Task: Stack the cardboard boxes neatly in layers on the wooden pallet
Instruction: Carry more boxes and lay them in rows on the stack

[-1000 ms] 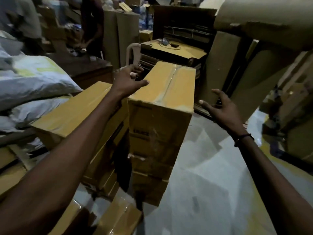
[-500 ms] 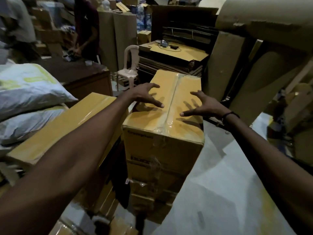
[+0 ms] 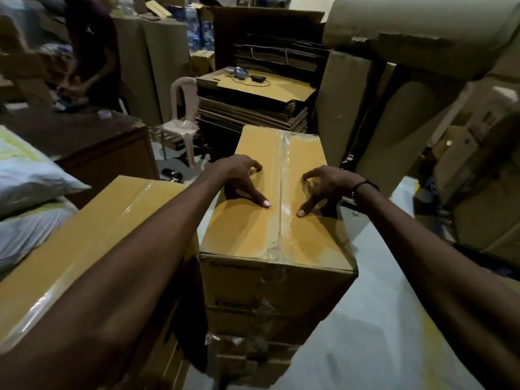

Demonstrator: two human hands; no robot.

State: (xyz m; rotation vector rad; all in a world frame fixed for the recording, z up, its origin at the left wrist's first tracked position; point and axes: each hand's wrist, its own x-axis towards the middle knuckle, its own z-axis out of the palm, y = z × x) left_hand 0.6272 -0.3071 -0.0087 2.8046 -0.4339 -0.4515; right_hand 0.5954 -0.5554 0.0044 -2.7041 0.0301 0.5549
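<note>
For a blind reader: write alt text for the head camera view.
Both hands, left hand and right hand, rest on the taped top of a cardboard box crowning a stack, thumbs pointing toward the tape seam. Another taped box sits beside it at left; a plastic chair and flattened cardboard stand behind.

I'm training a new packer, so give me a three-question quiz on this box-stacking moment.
1. True or false: both hands rest on the top box.
2. The clear tape seam runs: A) between the left hand and right hand, B) left of both, C) right of both?
3. What seat stands beyond the stack?

Key: 1 true; 2 A; 3 a plastic chair.
</note>
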